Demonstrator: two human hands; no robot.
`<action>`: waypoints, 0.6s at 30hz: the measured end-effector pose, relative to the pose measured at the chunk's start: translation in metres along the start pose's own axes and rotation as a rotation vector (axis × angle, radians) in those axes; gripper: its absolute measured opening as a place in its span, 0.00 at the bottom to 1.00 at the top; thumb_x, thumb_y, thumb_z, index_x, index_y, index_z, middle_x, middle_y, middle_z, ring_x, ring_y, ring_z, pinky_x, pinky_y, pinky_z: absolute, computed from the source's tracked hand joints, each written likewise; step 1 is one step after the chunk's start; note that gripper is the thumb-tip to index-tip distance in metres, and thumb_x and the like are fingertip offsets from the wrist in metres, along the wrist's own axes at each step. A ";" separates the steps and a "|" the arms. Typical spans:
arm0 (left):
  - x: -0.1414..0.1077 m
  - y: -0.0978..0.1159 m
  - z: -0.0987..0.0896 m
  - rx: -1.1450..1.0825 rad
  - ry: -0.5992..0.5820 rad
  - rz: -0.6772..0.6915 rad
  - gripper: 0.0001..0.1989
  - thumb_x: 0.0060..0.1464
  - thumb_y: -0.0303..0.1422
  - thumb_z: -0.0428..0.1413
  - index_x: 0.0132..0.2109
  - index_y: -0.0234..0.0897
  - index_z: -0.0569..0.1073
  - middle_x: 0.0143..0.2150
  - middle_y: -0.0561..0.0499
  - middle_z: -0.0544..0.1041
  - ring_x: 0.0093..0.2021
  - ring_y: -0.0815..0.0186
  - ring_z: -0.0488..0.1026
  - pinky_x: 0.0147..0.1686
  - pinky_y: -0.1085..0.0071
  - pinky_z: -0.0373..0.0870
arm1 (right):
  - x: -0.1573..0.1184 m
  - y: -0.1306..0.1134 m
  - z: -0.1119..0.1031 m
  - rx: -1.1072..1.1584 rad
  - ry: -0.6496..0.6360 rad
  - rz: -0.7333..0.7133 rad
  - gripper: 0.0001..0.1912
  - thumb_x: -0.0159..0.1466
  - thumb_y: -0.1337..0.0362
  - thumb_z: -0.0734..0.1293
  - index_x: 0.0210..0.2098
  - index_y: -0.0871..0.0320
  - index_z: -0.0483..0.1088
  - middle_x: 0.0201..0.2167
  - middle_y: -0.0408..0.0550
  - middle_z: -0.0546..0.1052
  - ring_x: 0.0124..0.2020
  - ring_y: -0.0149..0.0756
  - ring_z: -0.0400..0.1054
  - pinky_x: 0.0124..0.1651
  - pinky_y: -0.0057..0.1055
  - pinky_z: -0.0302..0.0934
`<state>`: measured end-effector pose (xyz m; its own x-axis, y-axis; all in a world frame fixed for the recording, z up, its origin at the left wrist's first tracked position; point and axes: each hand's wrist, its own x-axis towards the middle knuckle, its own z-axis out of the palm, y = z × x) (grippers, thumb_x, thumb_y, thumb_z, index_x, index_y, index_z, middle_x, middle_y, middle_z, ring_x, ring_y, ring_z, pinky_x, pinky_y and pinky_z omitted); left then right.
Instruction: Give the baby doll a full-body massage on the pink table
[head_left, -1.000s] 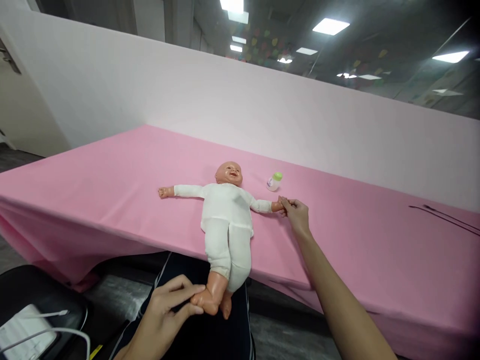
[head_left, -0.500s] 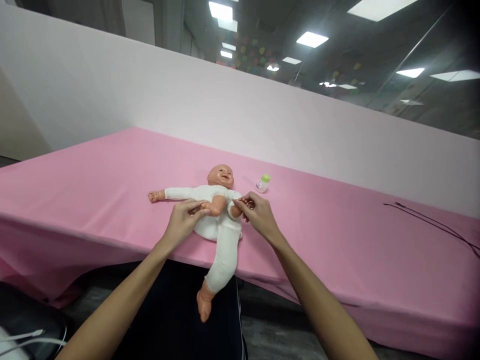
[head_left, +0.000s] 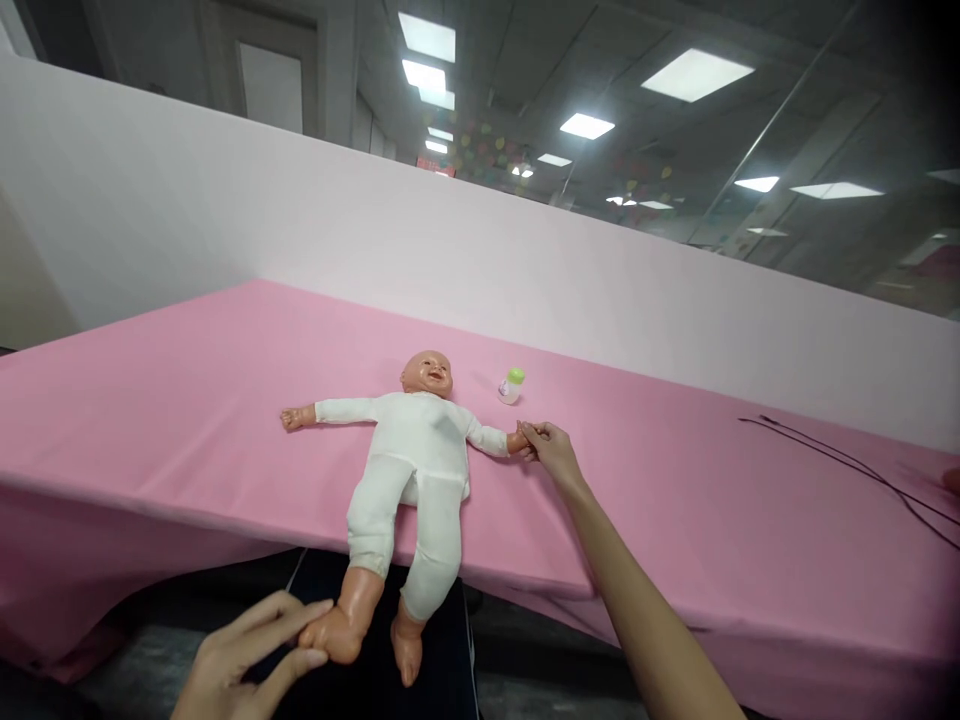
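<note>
Since half a second ago, one leg of the baby doll has swung down from over its torso, and the arm that met it there has been drawn out sideways again. From the head camera, the doll lies on its back on the pink tablecloth, its head and torso well inside the near edge, both feet jutting past it above dark trousers. Out beyond that edge, the left hand has thumb and fingers pinched on the toes of one foot; the other foot hangs free. Over the cloth, the right hand has thumb and fingertips clamped on the doll's small hand. Close beyond these is a bottle with a green cap, short of the white wall along the far edge. Rightward, a broad stretch of cloth separates the right hand from thin black cords; leftward, cloth spreads widely past the doll's outstretched arm.
</note>
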<state>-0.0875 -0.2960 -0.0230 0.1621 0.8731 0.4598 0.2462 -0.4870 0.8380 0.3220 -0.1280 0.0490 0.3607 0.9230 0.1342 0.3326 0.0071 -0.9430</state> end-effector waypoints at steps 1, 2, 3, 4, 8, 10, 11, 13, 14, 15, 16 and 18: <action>0.012 0.007 -0.004 0.010 0.014 -0.012 0.09 0.57 0.42 0.65 0.42 0.47 0.87 0.28 0.53 0.81 0.27 0.66 0.80 0.29 0.81 0.76 | -0.004 -0.011 0.003 0.004 -0.010 -0.064 0.23 0.58 0.45 0.77 0.27 0.58 0.70 0.20 0.46 0.76 0.21 0.34 0.71 0.24 0.28 0.66; 0.025 0.014 -0.007 0.016 0.035 -0.016 0.10 0.56 0.43 0.66 0.41 0.46 0.87 0.29 0.53 0.81 0.27 0.66 0.80 0.28 0.80 0.76 | -0.008 -0.023 0.007 0.010 -0.020 -0.128 0.23 0.58 0.45 0.76 0.29 0.58 0.70 0.20 0.45 0.76 0.21 0.34 0.71 0.25 0.28 0.67; 0.040 0.019 -0.008 0.018 0.064 -0.015 0.10 0.55 0.44 0.66 0.39 0.45 0.87 0.30 0.52 0.81 0.28 0.65 0.80 0.29 0.79 0.76 | -0.013 -0.036 0.012 0.016 -0.032 -0.181 0.23 0.59 0.44 0.75 0.30 0.57 0.70 0.20 0.44 0.75 0.21 0.33 0.70 0.25 0.28 0.67; 0.056 0.023 -0.005 0.014 0.096 -0.015 0.10 0.55 0.44 0.66 0.38 0.44 0.86 0.31 0.52 0.82 0.29 0.64 0.80 0.29 0.78 0.76 | -0.019 -0.047 0.019 0.019 -0.048 -0.223 0.23 0.60 0.44 0.74 0.31 0.57 0.69 0.21 0.43 0.75 0.20 0.33 0.70 0.25 0.29 0.66; 0.118 0.007 0.033 -0.078 0.188 -0.014 0.10 0.55 0.40 0.66 0.42 0.42 0.86 0.38 0.49 0.84 0.37 0.61 0.81 0.38 0.70 0.79 | -0.046 -0.063 0.057 -0.098 -0.216 -0.333 0.21 0.63 0.44 0.72 0.32 0.56 0.69 0.25 0.45 0.77 0.22 0.34 0.70 0.24 0.30 0.64; 0.138 -0.009 0.057 -0.156 0.183 -0.015 0.11 0.55 0.38 0.66 0.44 0.40 0.86 0.38 0.48 0.84 0.37 0.60 0.81 0.39 0.68 0.79 | -0.058 -0.057 0.075 -0.177 -0.264 -0.382 0.20 0.64 0.45 0.71 0.31 0.55 0.69 0.27 0.46 0.78 0.24 0.36 0.71 0.25 0.30 0.64; 0.144 -0.015 0.066 -0.184 0.172 -0.015 0.11 0.55 0.37 0.65 0.44 0.39 0.86 0.39 0.47 0.84 0.38 0.59 0.81 0.39 0.67 0.79 | -0.062 -0.053 0.081 -0.195 -0.267 -0.398 0.20 0.65 0.45 0.70 0.31 0.55 0.69 0.28 0.47 0.79 0.25 0.36 0.71 0.25 0.30 0.64; 0.142 -0.018 0.074 -0.193 0.148 0.003 0.11 0.57 0.35 0.64 0.45 0.39 0.85 0.40 0.46 0.84 0.39 0.59 0.80 0.40 0.67 0.79 | -0.062 -0.047 0.082 -0.171 -0.258 -0.388 0.20 0.65 0.44 0.70 0.31 0.54 0.69 0.26 0.45 0.78 0.24 0.36 0.71 0.25 0.30 0.64; 0.135 -0.016 0.073 -0.171 0.139 0.020 0.10 0.58 0.35 0.63 0.45 0.39 0.85 0.40 0.47 0.83 0.40 0.60 0.80 0.40 0.67 0.79 | -0.059 -0.046 0.077 -0.139 -0.253 -0.362 0.20 0.65 0.44 0.70 0.31 0.55 0.69 0.24 0.44 0.77 0.22 0.35 0.71 0.25 0.30 0.64; 0.123 -0.012 0.070 -0.140 0.129 0.038 0.10 0.59 0.35 0.63 0.46 0.41 0.85 0.40 0.47 0.83 0.39 0.61 0.79 0.40 0.68 0.79 | -0.053 -0.045 0.070 -0.101 -0.242 -0.331 0.21 0.64 0.43 0.71 0.32 0.55 0.69 0.23 0.43 0.76 0.21 0.35 0.70 0.25 0.30 0.65; 0.108 -0.006 0.064 -0.108 0.118 0.052 0.09 0.60 0.35 0.62 0.45 0.42 0.85 0.38 0.48 0.82 0.38 0.62 0.79 0.40 0.70 0.78 | -0.046 -0.045 0.061 -0.062 -0.215 -0.301 0.22 0.63 0.43 0.71 0.32 0.55 0.69 0.21 0.43 0.76 0.20 0.35 0.70 0.25 0.30 0.65; 0.071 0.003 0.052 -0.066 0.083 0.057 0.08 0.61 0.35 0.63 0.45 0.45 0.85 0.34 0.51 0.80 0.33 0.65 0.78 0.36 0.74 0.77 | -0.028 -0.040 0.040 -0.004 -0.119 -0.247 0.23 0.61 0.42 0.73 0.31 0.56 0.70 0.20 0.43 0.75 0.20 0.35 0.70 0.25 0.30 0.66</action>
<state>-0.0260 -0.2368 -0.0034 0.0934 0.8441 0.5280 0.1747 -0.5360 0.8260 0.2638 -0.1391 0.0711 0.1632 0.9323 0.3227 0.4010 0.2362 -0.8851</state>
